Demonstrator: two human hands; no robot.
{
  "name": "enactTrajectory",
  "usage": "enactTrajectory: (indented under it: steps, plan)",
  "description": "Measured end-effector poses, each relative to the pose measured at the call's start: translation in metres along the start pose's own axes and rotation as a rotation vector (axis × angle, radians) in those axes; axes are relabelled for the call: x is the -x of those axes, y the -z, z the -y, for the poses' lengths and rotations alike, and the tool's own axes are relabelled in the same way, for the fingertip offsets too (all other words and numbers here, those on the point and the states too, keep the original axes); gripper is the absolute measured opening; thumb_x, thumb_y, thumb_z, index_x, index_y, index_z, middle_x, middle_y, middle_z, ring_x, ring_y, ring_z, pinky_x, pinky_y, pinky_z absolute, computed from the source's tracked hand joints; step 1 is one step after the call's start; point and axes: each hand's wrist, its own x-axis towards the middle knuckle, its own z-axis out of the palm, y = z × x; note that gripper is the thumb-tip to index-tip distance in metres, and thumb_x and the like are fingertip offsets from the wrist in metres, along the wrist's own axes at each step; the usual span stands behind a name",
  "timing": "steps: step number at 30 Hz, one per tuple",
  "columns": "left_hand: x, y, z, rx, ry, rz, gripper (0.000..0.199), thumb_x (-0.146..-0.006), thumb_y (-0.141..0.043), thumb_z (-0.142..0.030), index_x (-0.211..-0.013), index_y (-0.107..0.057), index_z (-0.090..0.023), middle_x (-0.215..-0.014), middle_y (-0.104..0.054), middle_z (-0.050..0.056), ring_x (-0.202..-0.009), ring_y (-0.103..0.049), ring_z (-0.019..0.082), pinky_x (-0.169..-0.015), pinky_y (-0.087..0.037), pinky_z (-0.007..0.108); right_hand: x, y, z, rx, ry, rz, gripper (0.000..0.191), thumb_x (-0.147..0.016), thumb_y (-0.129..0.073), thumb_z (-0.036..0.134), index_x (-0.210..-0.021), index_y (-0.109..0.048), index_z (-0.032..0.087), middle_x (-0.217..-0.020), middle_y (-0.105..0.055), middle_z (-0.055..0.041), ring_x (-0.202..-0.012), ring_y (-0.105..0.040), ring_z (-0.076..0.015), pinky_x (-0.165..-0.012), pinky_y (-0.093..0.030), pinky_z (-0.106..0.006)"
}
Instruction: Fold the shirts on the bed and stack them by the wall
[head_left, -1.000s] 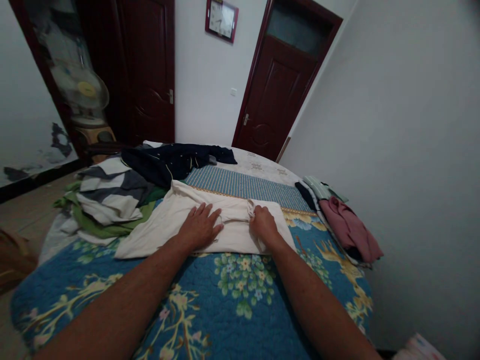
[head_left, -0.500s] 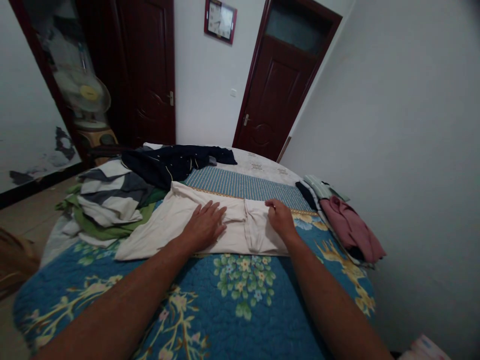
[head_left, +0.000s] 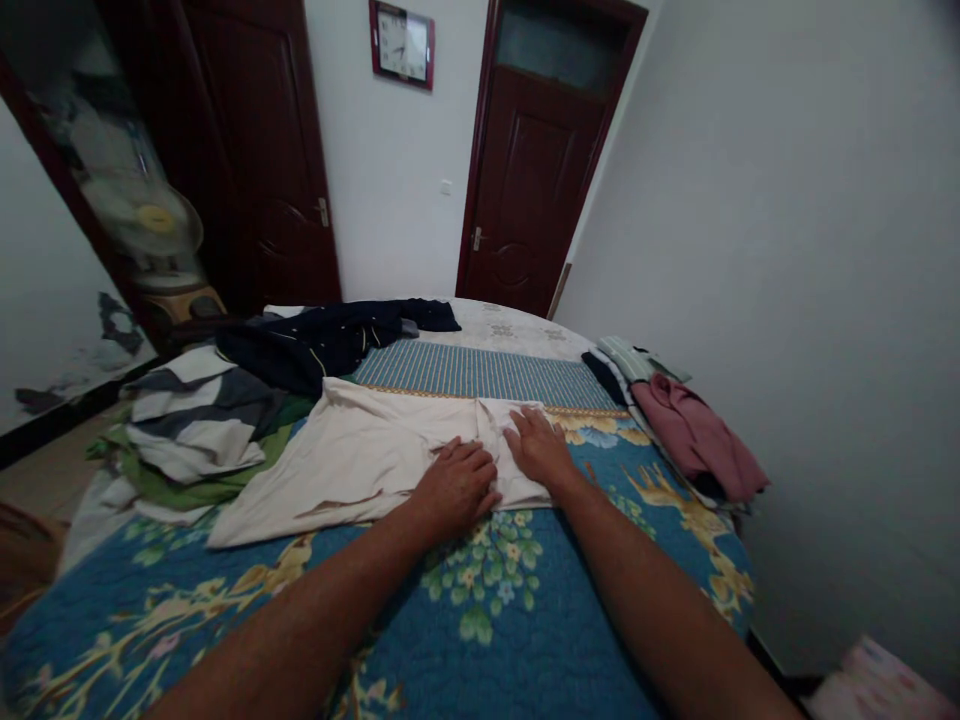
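Observation:
A cream-coloured garment (head_left: pixel 360 440) lies flat in a long strip across the blue floral bedcover (head_left: pixel 570 610), with a folded-over part at its right end. My left hand (head_left: pixel 459 482) rests on the lower middle of the cloth, fingers spread a little and pointing up and right. Just right of it, my right hand (head_left: pixel 538 445) lies on the folded right end, its fingers apart and pressed on the fabric. Neither hand grips anything.
At the left is a loose heap of grey, white and green clothes (head_left: pixel 202 420), with a dark navy garment (head_left: pixel 322 345) behind it. Folded clothes with a pink one (head_left: pixel 694 435) on top lie at the right edge, near the wall.
My left hand has slid right along the cloth, closer to my right hand. My right hand has gone from closed fingers to spread ones. The view has shifted slightly.

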Motion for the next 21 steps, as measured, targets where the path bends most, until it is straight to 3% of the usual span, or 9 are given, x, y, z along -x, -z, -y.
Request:
enactTrajectory:
  steps: [4,8,14,21]
  plan:
    - [-0.001,0.005,0.0,0.01,-0.021,-0.027,0.015,-0.103,-0.065,-0.035,-0.104,-0.071,-0.021,-0.12,-0.072,0.011,-0.126,-0.063,0.029,-0.12,-0.043,0.053,-0.012,-0.002,0.0,-0.041,-0.051,-0.016,0.067,-0.113,-0.032,0.057,-0.168,-0.041,0.02,-0.179,-0.029,-0.0148,-0.167,-0.02,-0.032,-0.131,-0.015,-0.064]
    - [-0.006,0.003,0.004,0.031,-0.049,-0.057,0.022,-0.107,-0.057,-0.034,-0.095,-0.07,-0.021,-0.111,-0.072,0.011,-0.11,-0.066,0.026,-0.105,-0.052,0.045,-0.03,-0.001,-0.001,-0.08,-0.079,-0.017,0.074,-0.113,-0.031,0.059,-0.168,-0.04,0.011,-0.178,-0.03,-0.0194,-0.167,-0.022,-0.0328,-0.132,-0.014,-0.061]
    - [-0.008,0.001,0.007,0.051,-0.043,-0.073,0.025,-0.108,-0.053,-0.033,-0.093,-0.069,-0.021,-0.107,-0.073,0.01,-0.102,-0.068,0.025,-0.096,-0.055,0.042,-0.058,0.004,-0.002,-0.107,-0.094,-0.018,0.076,-0.111,-0.036,0.059,-0.164,-0.044,0.005,-0.175,-0.035,-0.0231,-0.164,-0.028,-0.0348,-0.133,-0.016,-0.057]
    - [-0.007,0.001,0.007,0.059,-0.026,-0.077,0.018,-0.105,-0.058,-0.03,-0.094,-0.069,-0.021,-0.111,-0.073,0.01,-0.106,-0.069,0.025,-0.097,-0.055,0.041,-0.041,0.007,0.004,-0.083,-0.111,-0.256,0.065,-0.114,-0.029,0.05,-0.162,-0.046,0.009,-0.173,-0.04,-0.021,-0.163,-0.029,-0.0316,-0.133,-0.01,-0.055]
